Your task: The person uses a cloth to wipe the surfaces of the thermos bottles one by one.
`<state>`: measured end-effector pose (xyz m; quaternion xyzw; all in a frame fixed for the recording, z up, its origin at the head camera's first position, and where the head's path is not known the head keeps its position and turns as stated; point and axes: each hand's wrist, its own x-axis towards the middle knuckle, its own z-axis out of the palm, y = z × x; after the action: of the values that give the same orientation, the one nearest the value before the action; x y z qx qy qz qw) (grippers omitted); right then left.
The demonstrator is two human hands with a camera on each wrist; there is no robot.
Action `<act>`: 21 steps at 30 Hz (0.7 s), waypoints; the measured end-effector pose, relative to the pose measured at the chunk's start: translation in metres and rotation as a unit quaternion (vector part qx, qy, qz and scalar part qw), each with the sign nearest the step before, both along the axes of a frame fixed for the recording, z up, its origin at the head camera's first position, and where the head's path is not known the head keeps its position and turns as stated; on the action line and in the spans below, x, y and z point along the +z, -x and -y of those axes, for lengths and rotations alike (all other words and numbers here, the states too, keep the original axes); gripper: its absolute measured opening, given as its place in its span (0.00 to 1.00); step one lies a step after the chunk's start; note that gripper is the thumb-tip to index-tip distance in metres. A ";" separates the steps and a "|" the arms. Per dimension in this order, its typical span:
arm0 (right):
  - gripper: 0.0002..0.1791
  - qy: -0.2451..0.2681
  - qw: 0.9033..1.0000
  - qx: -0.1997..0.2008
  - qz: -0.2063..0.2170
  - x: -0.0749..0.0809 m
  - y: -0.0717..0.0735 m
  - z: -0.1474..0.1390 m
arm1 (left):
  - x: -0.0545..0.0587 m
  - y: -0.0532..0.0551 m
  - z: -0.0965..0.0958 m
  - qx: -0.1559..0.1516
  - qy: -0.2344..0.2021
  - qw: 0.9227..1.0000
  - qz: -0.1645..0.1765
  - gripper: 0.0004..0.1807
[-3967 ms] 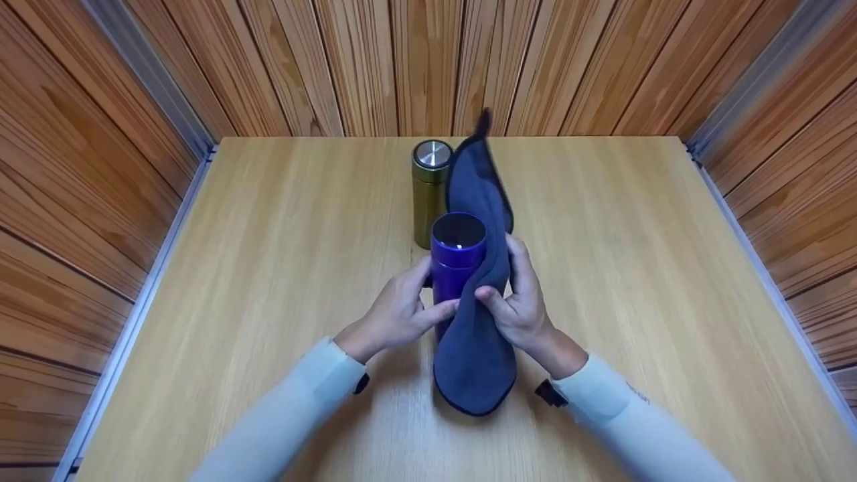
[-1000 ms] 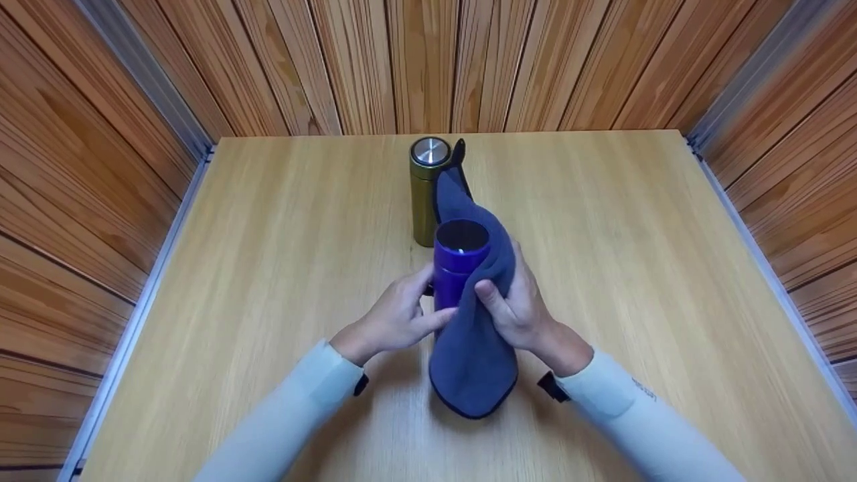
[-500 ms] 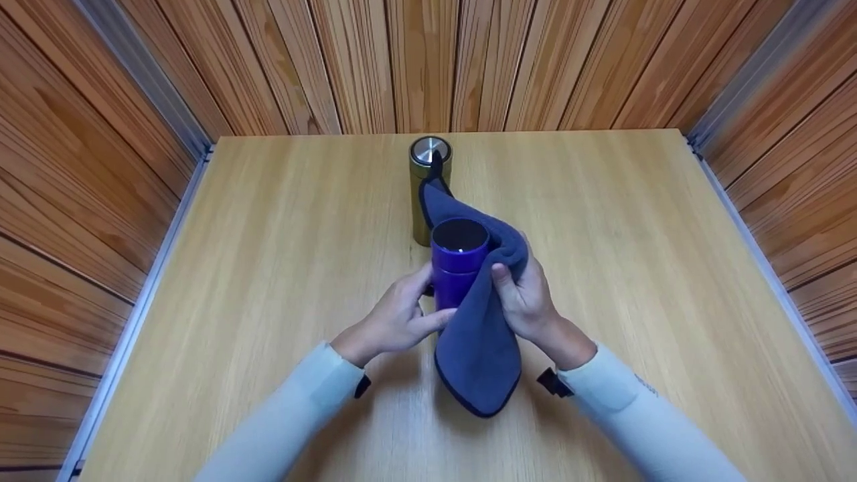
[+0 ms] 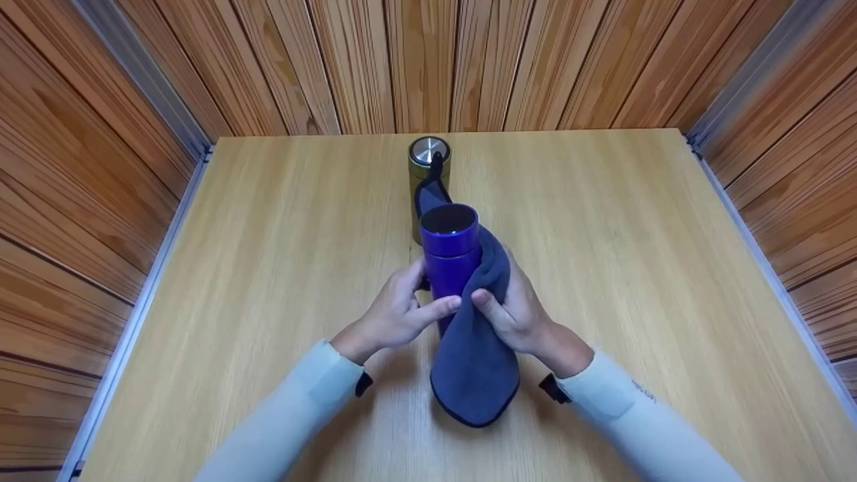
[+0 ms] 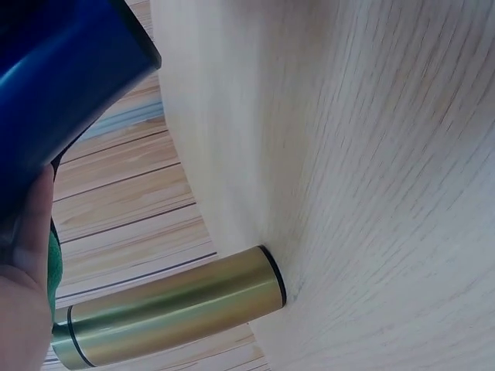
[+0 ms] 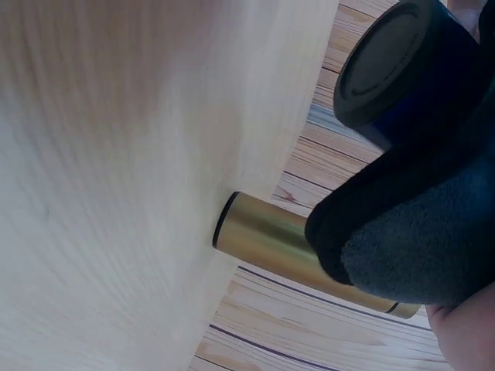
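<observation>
A blue-purple thermos bottle with a dark top is held above the table, its base visible in the right wrist view. My left hand grips it from the left, thumb across the front. With my right hand I hold a grey-blue cloth with dark edging against the bottle's right side, thumb on the near face. The cloth's lower end hangs towards me, and its far end shows behind the bottle, ending in a dark strip. In the right wrist view the cloth hides part of the bottle.
A gold thermos bottle with a silver lid stands upright on the wooden table behind my hands, partly covered in the head view by the cloth's far end. Wood-plank walls enclose the table at the back and sides.
The cloth's far end has swung left across the gold bottle. In the last half second the blue bottle rose slightly and shifted left, and my right hand moved back in against it.
</observation>
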<state>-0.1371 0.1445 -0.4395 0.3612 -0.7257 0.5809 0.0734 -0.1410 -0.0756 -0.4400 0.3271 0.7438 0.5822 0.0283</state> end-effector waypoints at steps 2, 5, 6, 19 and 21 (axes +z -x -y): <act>0.45 0.001 1.000 -0.003 -0.001 0.000 0.000 0.001 | -0.001 -0.001 0.000 -0.002 0.001 1.000 -0.002 0.35; 0.45 0.004 1.000 -0.008 0.002 0.000 -0.001 0.002 | -0.001 -0.001 0.000 -0.002 -0.002 1.000 -0.004 0.35; 0.44 0.007 1.000 -0.013 0.003 0.000 0.000 0.002 | 0.000 -0.001 0.001 -0.002 -0.003 1.000 -0.003 0.35; 0.36 0.044 0.997 -0.062 -0.009 -0.001 0.004 -0.001 | 0.002 -0.001 0.001 0.014 -0.043 0.999 0.000 0.42; 0.37 0.036 0.998 -0.043 0.000 -0.002 0.004 -0.002 | 0.003 0.000 0.000 0.021 -0.056 0.998 -0.003 0.43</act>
<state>-0.1409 0.1464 -0.4417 0.3266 -0.7194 0.6029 0.1112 -0.1410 -0.0759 -0.4372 0.3141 0.7169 0.6224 -0.0045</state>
